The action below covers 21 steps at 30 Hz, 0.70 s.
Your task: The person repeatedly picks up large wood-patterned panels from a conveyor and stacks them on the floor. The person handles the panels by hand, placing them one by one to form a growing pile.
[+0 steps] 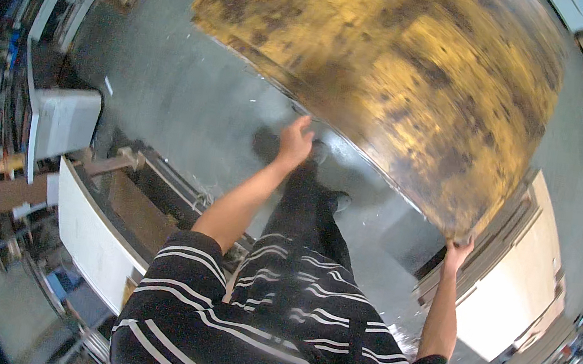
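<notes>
A large flat board [396, 70], yellow with dark worn patches, spans the upper middle of the head view, its near edge slanting down to the right. At that edge's lower right corner, my right hand [457, 254] is closed on the board. My left hand [295, 142] is just short of the middle of the same edge, its fingers bent and apart, with nothing visible in them. Whether a fingertip touches the edge I cannot tell. Slight blur softens the board, and its underside is hidden.
On the right, pale flat panels [515, 288] lie stacked close to my right forearm. To the left stands a white-sided open unit [95, 229] with brown inside. Farther left is a white panel [65, 122]. Grey floor [190, 104] runs under the board and around my feet.
</notes>
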Tool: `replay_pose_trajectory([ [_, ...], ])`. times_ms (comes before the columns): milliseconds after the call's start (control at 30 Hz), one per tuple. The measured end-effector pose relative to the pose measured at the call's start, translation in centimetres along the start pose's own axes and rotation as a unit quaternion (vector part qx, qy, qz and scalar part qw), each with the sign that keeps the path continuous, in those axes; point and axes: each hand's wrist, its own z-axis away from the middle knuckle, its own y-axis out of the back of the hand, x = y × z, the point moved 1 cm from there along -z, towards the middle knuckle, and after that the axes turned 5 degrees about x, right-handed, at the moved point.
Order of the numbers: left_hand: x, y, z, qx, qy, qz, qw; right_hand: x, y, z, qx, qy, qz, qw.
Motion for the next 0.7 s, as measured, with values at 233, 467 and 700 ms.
replay_pose_trajectory([
  [233,1.1,-2.2,-1.4,0.013,0.111,0.236,0.965,-0.2,0.9,0.1,-0.025,-0.288,-0.222,0.931],
  [467,1.5,-1.9,-1.9,-0.025,0.047,0.092,0.994,-1.7,-1.7,2.9,0.028,-0.371,-0.125,0.92],
  [700,-2.6,5.9,-11.3,-0.415,-0.117,-0.155,0.889,-6.8,-13.7,22.0,-0.047,-0.424,-0.177,0.887],
])
